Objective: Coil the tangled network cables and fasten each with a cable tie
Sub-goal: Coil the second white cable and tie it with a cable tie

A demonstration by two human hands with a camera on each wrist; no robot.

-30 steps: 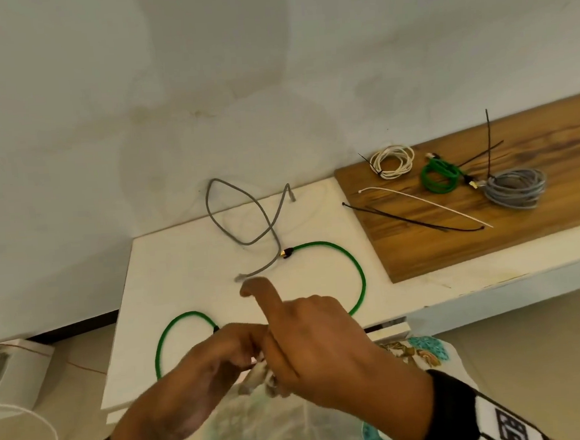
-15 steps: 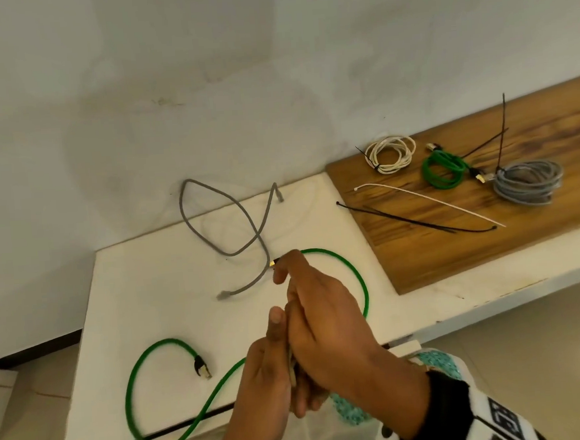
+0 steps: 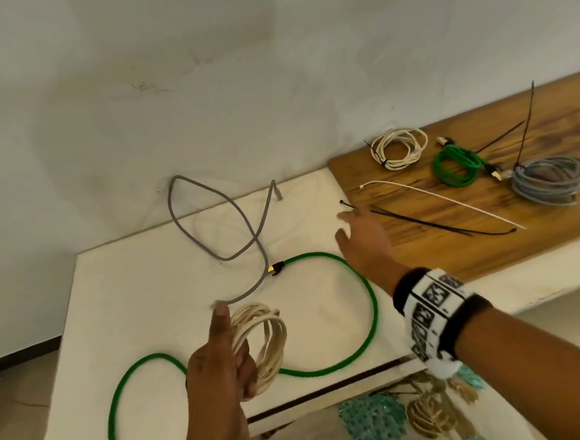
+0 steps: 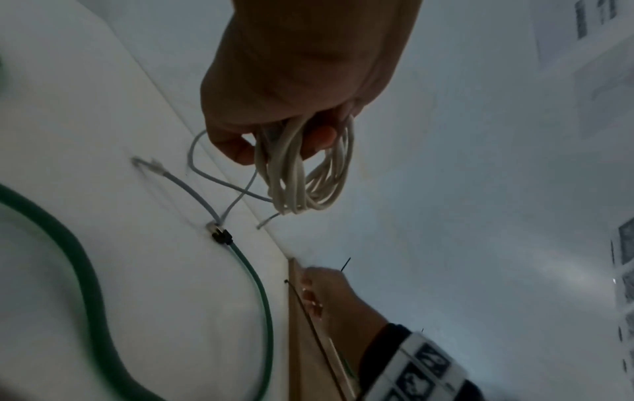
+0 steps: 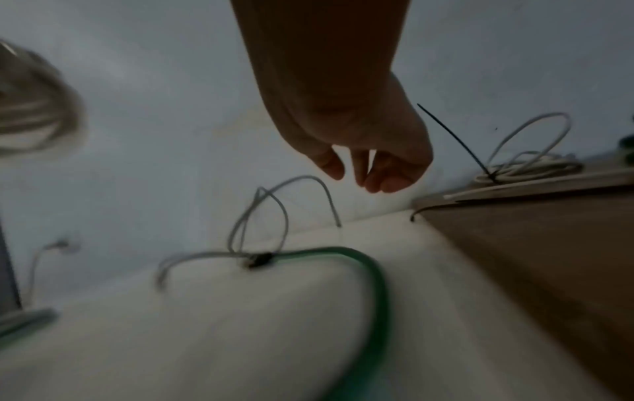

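Observation:
My left hand (image 3: 223,372) grips a coiled cream cable (image 3: 266,338) above the white table's (image 3: 133,299) front; the left wrist view shows the fingers (image 4: 240,149) curled round the cream coil (image 4: 309,176). My right hand (image 3: 354,229) is stretched out, fingers relaxed and holding nothing, just short of the black cable ties (image 3: 419,221) at the wooden board's (image 3: 489,247) left end. A white cable tie (image 3: 445,198) lies beside them. A loose green cable (image 3: 365,283) and a loose grey cable (image 3: 248,229) lie on the table. In the right wrist view the empty fingers (image 5: 374,171) hang above the table.
On the board behind the ties lie three tied coils: cream (image 3: 400,148), green (image 3: 456,167) and grey (image 3: 550,181). A wall (image 3: 204,88) runs close behind the table. Patterned cloth (image 3: 398,418) shows below the table's front edge.
The hands were together at the front winding the cream cable. Now the right hand has let go and reached right toward the black ties; the left alone holds the coil.

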